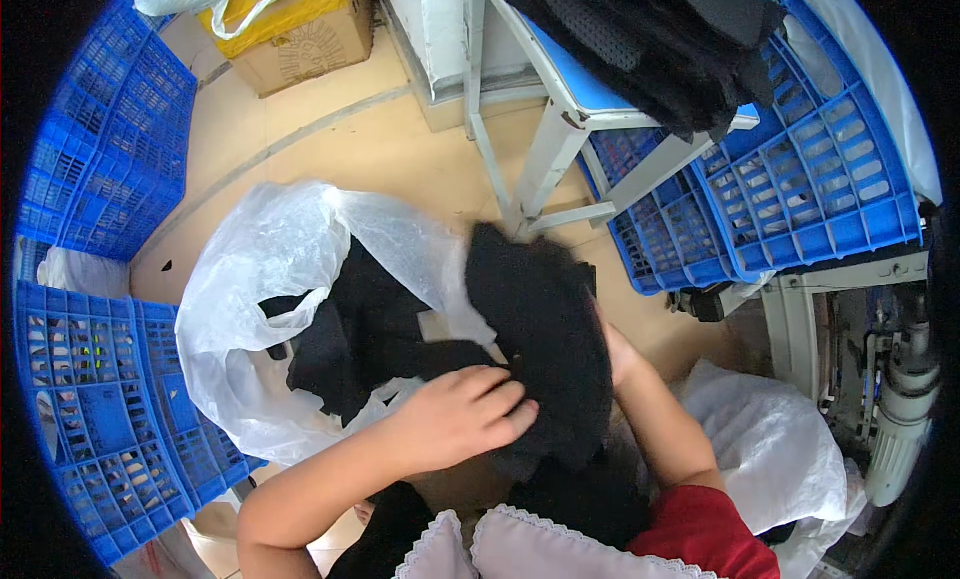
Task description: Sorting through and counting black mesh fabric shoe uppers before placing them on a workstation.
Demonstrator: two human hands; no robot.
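Observation:
A dark bundle of black fabric pieces [545, 349] is held upright in front of me, its upper edge blurred. My right hand [618, 357] grips its right side, with most of the fingers hidden behind the cloth. At its lower left, my left hand [470, 411] has its fingers curled against the fabric, the thumb out of sight. Just to the left, a crumpled clear plastic bag [265, 234] lies open on the floor. More black cloth [370, 319] spills out of it, close to my left hand.
Blue plastic crates [120, 139] stack along the left. Ahead is a white-legged stool [550, 159] piled with dark mesh fabric [650, 39]. Another blue crate [800, 179] and machine parts [900, 399] stand at right, a white sack [765, 439] below. A cardboard box [310, 49] sits at the back.

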